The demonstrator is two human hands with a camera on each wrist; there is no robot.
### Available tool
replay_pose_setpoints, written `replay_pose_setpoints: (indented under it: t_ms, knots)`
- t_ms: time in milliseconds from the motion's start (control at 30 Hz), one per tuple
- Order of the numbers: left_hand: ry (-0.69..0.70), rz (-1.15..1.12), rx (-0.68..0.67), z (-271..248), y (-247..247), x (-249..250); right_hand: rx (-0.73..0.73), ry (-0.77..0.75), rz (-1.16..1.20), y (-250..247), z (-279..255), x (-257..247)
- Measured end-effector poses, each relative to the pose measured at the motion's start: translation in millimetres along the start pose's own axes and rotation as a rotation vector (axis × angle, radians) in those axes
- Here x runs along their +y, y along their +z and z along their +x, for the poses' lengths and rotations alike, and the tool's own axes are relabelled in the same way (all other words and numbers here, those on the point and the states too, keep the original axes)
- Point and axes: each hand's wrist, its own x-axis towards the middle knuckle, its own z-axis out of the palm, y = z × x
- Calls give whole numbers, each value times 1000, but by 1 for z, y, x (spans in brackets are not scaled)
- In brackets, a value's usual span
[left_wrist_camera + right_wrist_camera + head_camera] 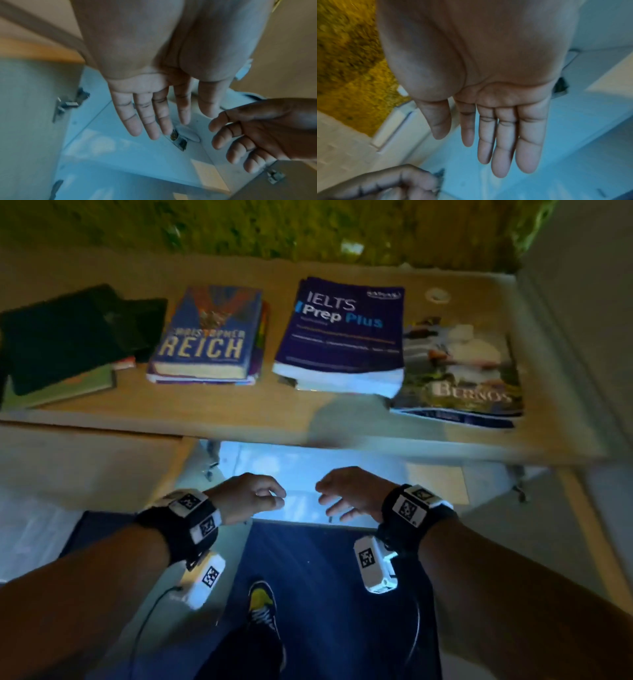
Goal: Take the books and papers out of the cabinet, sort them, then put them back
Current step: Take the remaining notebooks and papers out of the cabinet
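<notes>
On the wooden top (212, 409) lie sorted piles: dark folders (75, 333) over a green book at left, a blue "Reich" book (205, 337) on a small stack, a purple "IELTS Prep Plus" book (342, 326) on papers, and a "Bernos" magazine (459, 364) at right. Below the top, the cabinet (294, 470) stands lit, its white shelf bare apart from a small dark item (178, 139). My left hand (253, 498) and right hand (346, 494) hang side by side in front of the opening, palms down. Both hold nothing, fingers straight in the wrist views.
Cabinet doors (89, 467) stand swung out at both sides, with metal hinges (65, 106) showing. A dark blue rug (329, 604) covers the floor below, and my shoe (262, 607) rests on it. A white ring (436, 295) lies on the top's back right.
</notes>
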Motion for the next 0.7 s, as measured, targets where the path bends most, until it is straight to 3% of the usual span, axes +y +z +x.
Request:
replay_pose_setpoints:
  t_ms: [200,400,567,700]
  knots:
    - [-13,51,4,147,76,2,154,111,4,-58,80,111]
    - [69,399,58,312,89,-10,463,60,-257,-128,200,192]
    - [128,553,238,401,82,-8,620,45,-552,-184,271,223]
    - [156,587,278,445,99,-1,692,23,-616,-208,312,225]
